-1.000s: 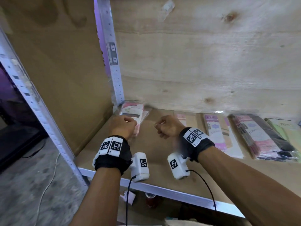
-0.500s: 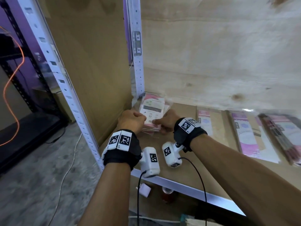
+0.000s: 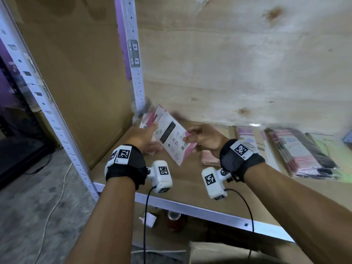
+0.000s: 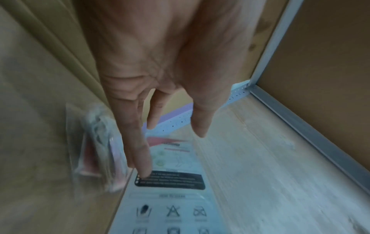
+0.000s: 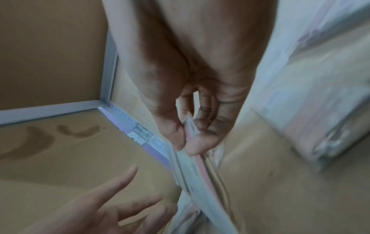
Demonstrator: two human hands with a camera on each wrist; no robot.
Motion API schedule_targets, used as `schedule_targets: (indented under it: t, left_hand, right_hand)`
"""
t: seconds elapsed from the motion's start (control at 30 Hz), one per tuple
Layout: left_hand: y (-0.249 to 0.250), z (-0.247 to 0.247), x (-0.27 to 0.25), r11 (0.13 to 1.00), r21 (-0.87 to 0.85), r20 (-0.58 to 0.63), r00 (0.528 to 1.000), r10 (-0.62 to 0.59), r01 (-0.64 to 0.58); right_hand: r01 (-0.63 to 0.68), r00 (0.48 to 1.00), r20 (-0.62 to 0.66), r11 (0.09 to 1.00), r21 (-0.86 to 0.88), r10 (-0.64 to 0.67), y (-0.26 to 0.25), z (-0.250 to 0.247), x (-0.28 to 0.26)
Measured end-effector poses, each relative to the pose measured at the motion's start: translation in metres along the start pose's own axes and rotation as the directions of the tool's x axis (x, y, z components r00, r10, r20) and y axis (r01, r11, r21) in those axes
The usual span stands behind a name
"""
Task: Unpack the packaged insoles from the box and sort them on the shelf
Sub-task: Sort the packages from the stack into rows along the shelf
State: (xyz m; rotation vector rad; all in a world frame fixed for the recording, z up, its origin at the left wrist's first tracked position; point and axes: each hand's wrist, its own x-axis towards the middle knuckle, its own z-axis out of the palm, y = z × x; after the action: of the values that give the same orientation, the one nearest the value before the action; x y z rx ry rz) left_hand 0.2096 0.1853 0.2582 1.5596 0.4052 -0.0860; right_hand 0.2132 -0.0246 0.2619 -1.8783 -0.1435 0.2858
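The right hand (image 3: pixel 204 139) pinches the near edge of a packet of insoles (image 3: pixel 172 139), thumb on one face and fingers curled behind it, and holds it tilted up off the shelf board (image 3: pixel 188 180), printed back with the black strip and washing symbols facing us. The left hand (image 3: pixel 142 137) is at the packet's other side, fingers straight and spread, the fingertips (image 4: pixel 145 171) resting against the printed face in the left wrist view; it grips nothing. The two hands are apart, the packet spanning the gap between them. Just under and beyond the left hand a small stack of pink packets (image 3: pixel 145 121) lies in the back left corner of the shelf, against the perforated metal post (image 3: pixel 136 73). Just under the right wrist sits a low pinkish pile (image 3: pixel 209 160); what it is I cannot tell. Farther out past the right hand more packets lie in a row on the board: a pale pink one (image 3: pixel 247 137), then a thick stack with pink and black edges (image 3: pixel 302 155), then a light green packet (image 3: pixel 341 149) at the far end. Below the wrists, under the shelf's front rail (image 3: pixel 190 208), a cardboard box edge (image 3: pixel 219 250) shows.
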Motion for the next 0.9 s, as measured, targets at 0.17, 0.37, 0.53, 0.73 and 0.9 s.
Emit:
schedule_targets:
  t: [0.17,0.37,0.53,0.73,0.9]
  left_hand:
    - [0.005,0.029,-0.020,0.941,-0.338,0.196,0.975,0.102,-0.031]
    - [0.002,0.072,-0.041,0.909,-0.411,0.286,0.938,0.196,-0.064]
    - [-0.010,0.099,-0.049,0.941,-0.290,0.300,0.917,0.264,-0.176]
    - [-0.019,0.124,-0.063,0.967,-0.210,0.475,0.849,0.231,-0.146]
    - [-0.023,0.138,-0.055,0.973,-0.164,0.496,0.839,0.226,-0.165]
  right_hand:
    - [0.202,0.973,-0.081,0.965,-0.167,-0.218,-0.001,-0.033,-0.046]
    - [0.293,0.907,-0.098,0.780,-0.553,-0.409,0.012,-0.060,-0.091]
    - [0.265,0.895,-0.259,0.900,-0.347,-0.364,0.041,-0.090,-0.112]
    - [0.109,0.898,-0.399,0.974,-0.198,-0.182,0.077,-0.131,-0.111]
    - [0.150,0.972,-0.189,0.988,0.038,-0.140,0.099,-0.141,-0.111]
